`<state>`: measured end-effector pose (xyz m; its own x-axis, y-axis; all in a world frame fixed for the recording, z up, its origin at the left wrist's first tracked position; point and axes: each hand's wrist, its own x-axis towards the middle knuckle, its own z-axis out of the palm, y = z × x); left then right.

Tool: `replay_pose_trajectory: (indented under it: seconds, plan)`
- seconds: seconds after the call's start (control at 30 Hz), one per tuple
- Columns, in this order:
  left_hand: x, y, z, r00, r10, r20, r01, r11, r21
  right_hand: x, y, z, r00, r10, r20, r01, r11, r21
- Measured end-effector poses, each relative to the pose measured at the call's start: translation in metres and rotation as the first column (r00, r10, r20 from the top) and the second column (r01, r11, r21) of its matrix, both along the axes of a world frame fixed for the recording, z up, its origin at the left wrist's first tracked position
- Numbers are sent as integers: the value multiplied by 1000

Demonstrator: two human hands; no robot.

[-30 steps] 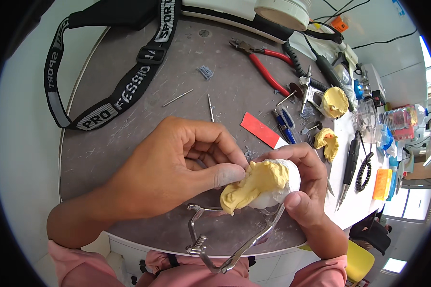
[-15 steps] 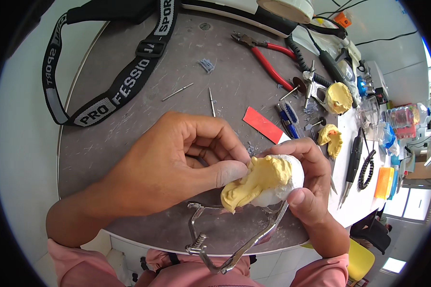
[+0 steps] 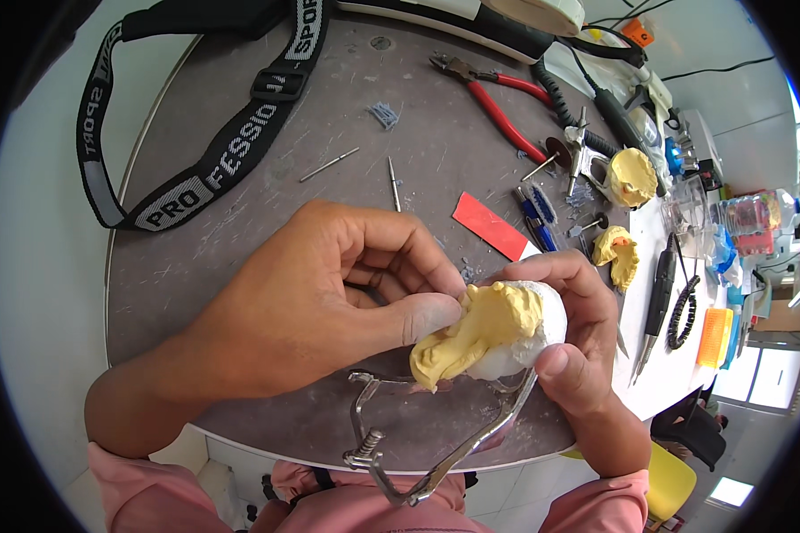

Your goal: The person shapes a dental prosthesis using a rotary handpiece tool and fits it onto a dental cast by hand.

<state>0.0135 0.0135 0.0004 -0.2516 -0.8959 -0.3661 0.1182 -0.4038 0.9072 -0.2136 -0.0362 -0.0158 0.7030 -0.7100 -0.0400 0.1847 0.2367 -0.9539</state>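
Note:
A yellow dental cast (image 3: 493,327) with a white plaster base (image 3: 549,329) sits above the near edge of the table, joined to a metal articulator frame (image 3: 500,425) that hangs toward me. My right hand (image 3: 578,329) wraps around the plaster base, thumb in front and fingers behind. At the cast's left side, the thumb and forefinger of my left hand (image 3: 329,302) pinch closed against its edge; the spot between the fingertips is partly hidden. The articulator's spring and screw end (image 3: 364,451) points left, below my left hand.
Beyond my hands lie a red paper strip (image 3: 489,225), two thin metal burs (image 3: 394,184), red-handled cutters (image 3: 507,115) and blue shavings (image 3: 383,115). More yellow casts (image 3: 631,178), a handpiece (image 3: 656,302) and a brush stand at right. A black strap (image 3: 231,151) crosses the left.
The cast and my right hand have shifted very slightly upward and right in view. My left hand keeps its pinch at the cast's edge.

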Motion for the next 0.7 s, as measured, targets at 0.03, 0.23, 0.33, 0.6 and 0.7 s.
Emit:
replay_pose_trajectory:
  seconds: [0.03, 0.23, 0.33, 0.6, 0.7]
  plan:
    - [0, 0, 1, 1000, 2, 3, -2, 1000, 8, 0, 0, 0, 1000, 4, -1, -4, 1000, -5]
    - [1, 0, -1, 1000, -3, 7, 3, 1000, 15, 0, -2, 1, 1000, 29, -9, -29, 999, -20]
    - [1, 0, 0, 1000, 0, -17, 1, 1000, 10, 0, -1, 1, 1000, 31, -1, -31, 999, -31]
    - [-1, 1, 6, 1000, -12, -19, 11, 998, -55, -4, -2, -4, 996, 38, 80, -32, 997, -76]
    - [-1, 2, 4, 992, 51, -115, -52, 999, -9, -3, -1, -3, 995, 6, 97, -6, 1000, -3]
